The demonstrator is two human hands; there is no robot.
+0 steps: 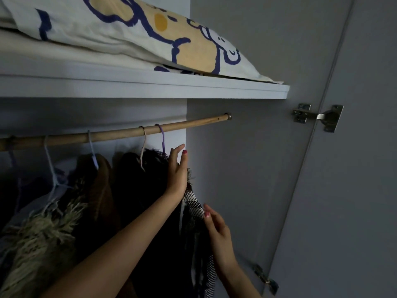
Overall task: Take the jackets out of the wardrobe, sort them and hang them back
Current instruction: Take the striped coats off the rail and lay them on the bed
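The jackets [137,190] hung on the wooden rail [120,134] at lower left of the frame. The left hand [177,171] lay against the rightmost jacket, fingers straight, grip wide; the right hand [217,231], lower centre, was relaxed beside checked fabric [194,203]. Probably taking out or rehanging; the purple hanger [161,134] needs grasping next. No readable writing showed.

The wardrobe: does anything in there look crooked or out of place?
Slightly. The pillow on the top shelf pokes its corner past the front edge. The wooden rail appears slanted, though the wide-angle camera may cause that. Jackets hang normally.
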